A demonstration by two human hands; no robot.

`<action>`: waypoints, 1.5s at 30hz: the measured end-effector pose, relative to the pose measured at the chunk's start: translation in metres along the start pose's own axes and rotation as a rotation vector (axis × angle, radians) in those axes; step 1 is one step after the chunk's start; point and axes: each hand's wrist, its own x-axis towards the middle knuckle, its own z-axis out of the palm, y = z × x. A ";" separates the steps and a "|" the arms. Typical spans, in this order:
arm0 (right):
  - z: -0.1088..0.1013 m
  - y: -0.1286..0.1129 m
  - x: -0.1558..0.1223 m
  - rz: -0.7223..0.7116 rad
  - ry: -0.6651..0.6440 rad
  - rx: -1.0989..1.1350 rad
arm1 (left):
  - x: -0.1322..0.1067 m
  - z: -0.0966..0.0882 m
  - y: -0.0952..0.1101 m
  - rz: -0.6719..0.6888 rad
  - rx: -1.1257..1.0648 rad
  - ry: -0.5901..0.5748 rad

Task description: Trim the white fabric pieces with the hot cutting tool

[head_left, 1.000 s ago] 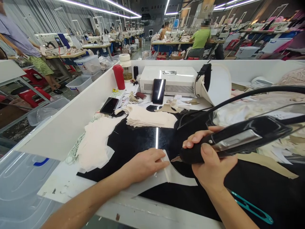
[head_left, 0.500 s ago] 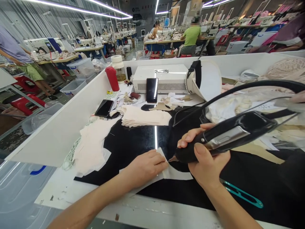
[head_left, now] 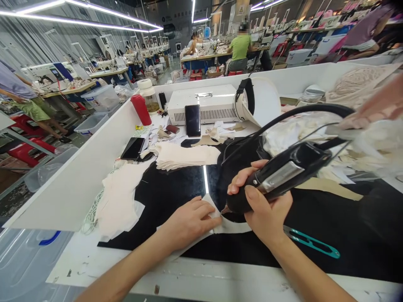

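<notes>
My left hand (head_left: 190, 220) lies on a pale fabric piece (head_left: 234, 227), its fingers stretched out and pressing the cloth down on a black surface (head_left: 176, 184). In my right hand (head_left: 267, 209) is a black corded hand tool (head_left: 283, 172) with a shiny metal plate on its side, its fingers wrapped round the grip. The tool tilts, its small tip low beside the cloth, close to my left fingertips. Whether the tip touches the cloth I cannot tell. Teal thread snips (head_left: 315, 243) lie by my right wrist.
Stacked pale fabric pieces (head_left: 189, 155) and another pale piece (head_left: 116, 201) lie left and behind. Two phones, a red bottle (head_left: 141, 110) and a white vented box (head_left: 201, 105) stand farther back. Another person's blurred hand (head_left: 374, 105) is at right, by the tool's cord.
The camera view has shifted slightly. The other person's hand at right has come farther into view, nearer the cord. My hands keep their places on cloth and tool.
</notes>
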 end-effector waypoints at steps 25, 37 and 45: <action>-0.027 -0.026 -0.016 -0.002 0.045 -0.042 | 0.011 -0.010 0.020 -0.076 -0.136 -0.001; -0.022 -0.023 -0.024 -0.041 0.119 -0.052 | 0.012 0.006 0.042 -0.195 -0.185 0.061; -0.016 -0.021 -0.021 -0.010 0.100 0.005 | -0.002 0.008 0.046 -0.192 -0.184 0.078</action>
